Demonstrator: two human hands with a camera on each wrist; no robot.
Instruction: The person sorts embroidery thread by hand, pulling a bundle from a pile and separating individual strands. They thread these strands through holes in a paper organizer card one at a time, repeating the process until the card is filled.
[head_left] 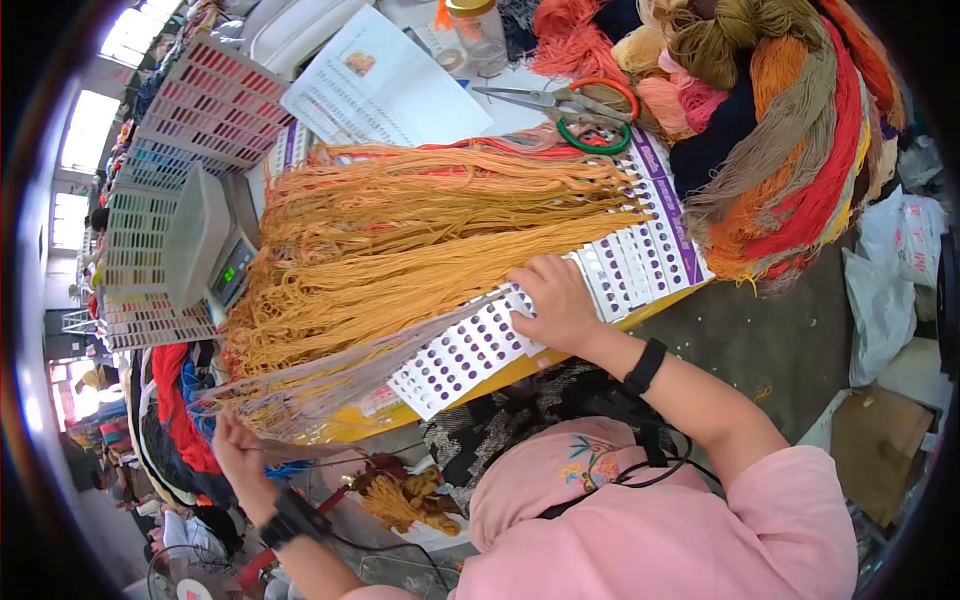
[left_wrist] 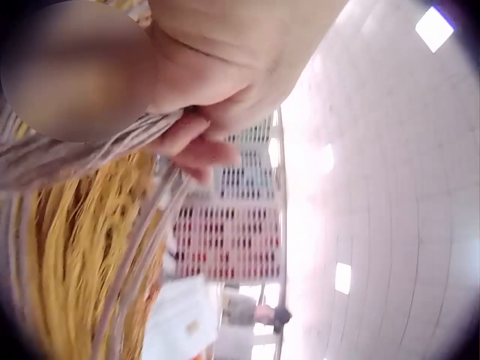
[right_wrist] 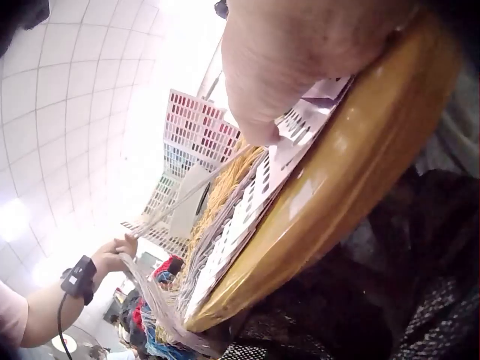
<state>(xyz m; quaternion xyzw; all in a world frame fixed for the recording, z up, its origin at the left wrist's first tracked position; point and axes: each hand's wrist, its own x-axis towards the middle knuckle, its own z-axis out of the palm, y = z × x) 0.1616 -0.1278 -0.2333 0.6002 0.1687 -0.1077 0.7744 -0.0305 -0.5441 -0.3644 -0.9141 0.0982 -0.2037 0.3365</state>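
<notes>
A bundle of greyish-mauve thread (head_left: 330, 375) runs along the near side of the ochre skeins. At its far left end my left hand (head_left: 238, 450) grips some strands, drawn out in a line; in the left wrist view the thread (left_wrist: 82, 154) passes into the curled fingers (left_wrist: 196, 146). A white thread card (head_left: 460, 355) with rows of punched holes lies along the near table edge. My right hand (head_left: 555, 305) holds this card where the mauve strands meet it, fingers bent over it. In the right wrist view the thumb presses on the card (right_wrist: 247, 195); the other fingertips are hidden.
Ochre and orange skeins (head_left: 430, 240) cover the table, attached to punched cards at right. Scissors (head_left: 545, 98), a printed sheet (head_left: 385, 85) and a glass jar (head_left: 480, 40) lie beyond. Colour sample panels (head_left: 215, 100) and a scale (head_left: 232, 275) stand left; multicoloured yarn (head_left: 790, 150) is heaped right.
</notes>
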